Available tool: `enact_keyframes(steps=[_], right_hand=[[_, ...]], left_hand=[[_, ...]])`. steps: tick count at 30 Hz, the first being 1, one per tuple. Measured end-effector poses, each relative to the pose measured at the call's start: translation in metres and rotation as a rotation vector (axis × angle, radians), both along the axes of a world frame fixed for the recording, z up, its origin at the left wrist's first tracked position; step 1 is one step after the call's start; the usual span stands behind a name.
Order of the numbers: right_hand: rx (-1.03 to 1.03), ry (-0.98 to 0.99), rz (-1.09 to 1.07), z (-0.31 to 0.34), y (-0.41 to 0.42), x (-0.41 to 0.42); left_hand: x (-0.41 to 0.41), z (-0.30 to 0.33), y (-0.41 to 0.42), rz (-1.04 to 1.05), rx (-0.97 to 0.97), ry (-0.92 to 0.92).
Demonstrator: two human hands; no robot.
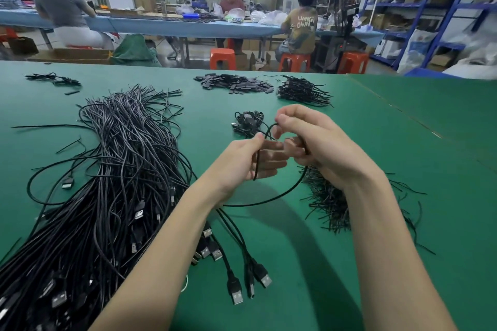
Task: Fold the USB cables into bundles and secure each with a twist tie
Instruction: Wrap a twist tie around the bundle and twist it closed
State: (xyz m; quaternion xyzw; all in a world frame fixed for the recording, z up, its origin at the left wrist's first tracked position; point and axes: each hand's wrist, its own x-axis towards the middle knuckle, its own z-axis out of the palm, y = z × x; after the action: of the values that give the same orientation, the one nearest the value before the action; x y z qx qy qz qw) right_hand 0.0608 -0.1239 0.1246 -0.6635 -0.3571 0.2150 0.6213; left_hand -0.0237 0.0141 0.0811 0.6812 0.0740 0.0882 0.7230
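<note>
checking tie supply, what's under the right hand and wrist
A heap of black twist ties lies on the green table under the right hand; the wrist covers the heap's middle.

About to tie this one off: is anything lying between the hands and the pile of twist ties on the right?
Nothing visible blocks it. The right hand and left hand hold the cable in the air, and the twist ties lie just below the right wrist, partly hidden by it. Only bare green table surrounds them.

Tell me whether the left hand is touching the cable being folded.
Touching: the head view shows the left hand pinching the cable between thumb and fingers.
</note>
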Motion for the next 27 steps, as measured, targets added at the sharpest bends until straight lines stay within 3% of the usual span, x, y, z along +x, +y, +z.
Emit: enact_keyframes(steps=[3, 5, 8, 16, 20, 23, 27], right_hand=[[-0.023, 0.039, 0.374, -0.002, -0.004, -0.007], [-0.106, 0.173, 0.615, -0.014, -0.008, -0.006], [-0.182, 0.383, 0.753, -0.042, -0.014, 0.001], [-0.206, 0.366, 0.672, -0.066, -0.026, 0.016], [-0.42, 0.294, 0.524, -0.073, -0.021, 0.019], [-0.24, 0.489, 0.254, -0.074, -0.008, 0.022], [0.187, 0.792, 0.015, -0.059, -0.002, 0.027]], left_hand=[[-0.002, 0.002, 0.005, 0.019, -0.087, -0.062], [-0.004, 0.005, 0.009, 0.035, -0.272, -0.086], [-0.006, 0.01, 0.018, 0.028, -0.475, -0.165], [-0.009, 0.01, 0.029, 0.06, -0.56, -0.22], [-0.012, 0.011, 0.032, 0.038, -0.595, -0.24], [-0.017, 0.013, 0.032, -0.036, -0.504, -0.238], [-0.02, 0.014, 0.03, -0.096, -0.181, -0.145]])
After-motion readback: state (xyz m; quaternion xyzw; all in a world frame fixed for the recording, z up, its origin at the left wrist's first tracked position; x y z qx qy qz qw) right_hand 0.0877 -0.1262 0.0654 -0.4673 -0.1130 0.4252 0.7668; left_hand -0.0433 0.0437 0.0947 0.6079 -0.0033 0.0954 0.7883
